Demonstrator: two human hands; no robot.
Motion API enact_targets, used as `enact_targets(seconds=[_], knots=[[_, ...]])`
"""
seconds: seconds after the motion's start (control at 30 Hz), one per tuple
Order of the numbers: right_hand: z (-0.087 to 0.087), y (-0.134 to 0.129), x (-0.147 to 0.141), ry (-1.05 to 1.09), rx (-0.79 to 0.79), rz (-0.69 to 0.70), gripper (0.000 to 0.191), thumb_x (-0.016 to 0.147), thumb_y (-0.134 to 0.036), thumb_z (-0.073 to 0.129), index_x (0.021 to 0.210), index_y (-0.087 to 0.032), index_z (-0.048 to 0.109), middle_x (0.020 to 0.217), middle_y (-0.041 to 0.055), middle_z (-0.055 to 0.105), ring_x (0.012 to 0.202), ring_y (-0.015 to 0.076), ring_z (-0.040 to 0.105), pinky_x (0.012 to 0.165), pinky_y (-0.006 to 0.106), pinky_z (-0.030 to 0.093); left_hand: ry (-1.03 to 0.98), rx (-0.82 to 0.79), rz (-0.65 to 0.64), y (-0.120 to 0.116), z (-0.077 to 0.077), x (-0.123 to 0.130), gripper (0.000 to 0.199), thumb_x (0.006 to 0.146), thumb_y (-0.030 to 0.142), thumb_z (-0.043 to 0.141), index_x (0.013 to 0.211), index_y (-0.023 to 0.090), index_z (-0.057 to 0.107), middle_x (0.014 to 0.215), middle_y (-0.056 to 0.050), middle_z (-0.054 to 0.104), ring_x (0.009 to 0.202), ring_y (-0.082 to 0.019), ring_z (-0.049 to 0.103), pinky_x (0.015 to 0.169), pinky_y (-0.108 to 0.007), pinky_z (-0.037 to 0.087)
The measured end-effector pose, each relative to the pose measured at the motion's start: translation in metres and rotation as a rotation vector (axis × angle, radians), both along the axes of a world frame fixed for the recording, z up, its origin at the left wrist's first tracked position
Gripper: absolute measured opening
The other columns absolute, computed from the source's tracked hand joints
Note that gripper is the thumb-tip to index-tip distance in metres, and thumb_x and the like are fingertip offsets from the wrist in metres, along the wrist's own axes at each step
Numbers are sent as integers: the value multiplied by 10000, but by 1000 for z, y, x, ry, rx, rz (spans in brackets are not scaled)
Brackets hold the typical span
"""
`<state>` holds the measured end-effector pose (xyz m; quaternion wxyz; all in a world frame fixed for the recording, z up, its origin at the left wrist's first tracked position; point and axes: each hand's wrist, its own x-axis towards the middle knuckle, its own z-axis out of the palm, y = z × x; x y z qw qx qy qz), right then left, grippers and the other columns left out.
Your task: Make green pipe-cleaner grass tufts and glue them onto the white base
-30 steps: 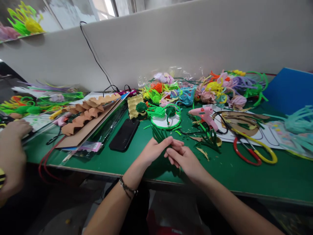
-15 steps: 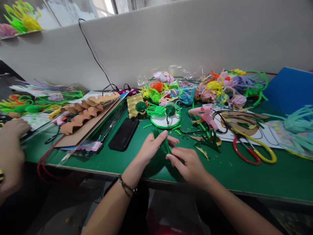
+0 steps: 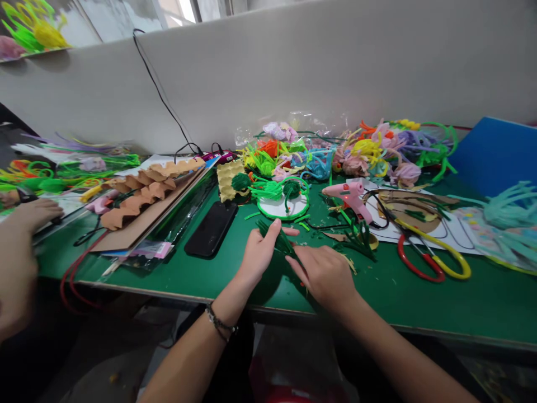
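Head view: left hand (image 3: 258, 253) and right hand (image 3: 329, 274) both closed around 1 dark green strand bundle (image 3: 286, 243). Keep it aligned, pinching lightly.

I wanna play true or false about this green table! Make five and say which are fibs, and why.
1. The left hand and right hand both hold a bundle of thin dark green strands. True.
2. The black rectangular phone lies right of the pink plastic glue gun. False: it lies left of it.
3. The big metal scissors have two yellow handles. False: one is red, one yellow.
4. The flat white disc has a bright green edge. True.
5. The bare left forearm wears a dark braided bracelet. True.
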<state>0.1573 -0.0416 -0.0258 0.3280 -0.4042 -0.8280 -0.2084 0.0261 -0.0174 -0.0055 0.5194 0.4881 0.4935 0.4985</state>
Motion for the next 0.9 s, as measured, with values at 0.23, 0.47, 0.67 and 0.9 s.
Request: enact_targets(seconds=[0.23, 0.47, 0.67, 0.9], knots=[[-1, 1, 0, -16, 2, -22, 383, 912, -260, 317, 719, -130, 621, 471, 37, 556, 449, 124, 461, 528, 280, 226, 17, -56, -28, 2, -1, -1, 437, 782, 450, 469, 726, 98, 722, 488, -49, 636, 472, -134, 569, 498, -208, 432], [0, 3, 3, -8, -18, -3, 430, 916, -234, 287, 574, -165, 538, 400, 17, 487, 398, 111, 382, 500, 280, 186, -19, -39, -104, 6, -2, -3, 402, 733, 482, 521, 666, 129, 702, 560, -42, 651, 510, -127, 564, 558, -220, 450], [4, 2, 5, -44, 66, 8, 429, 904, -210, 307, 521, -178, 497, 371, 1, 452, 378, 104, 353, 489, 266, 197, 46, 10, -84, 6, 0, -2, 344, 676, 435, 581, 502, 138, 588, 451, 15, 541, 413, -74, 442, 454, -194, 346], [5, 0, 9, -35, -13, 63, 420, 900, -207, 301, 529, -179, 497, 383, -1, 460, 380, 93, 349, 493, 270, 191, 139, 38, -89, 5, 0, -4, 352, 653, 443, 596, 479, 140, 555, 394, 33, 473, 413, -78, 429, 455, -200, 325]])
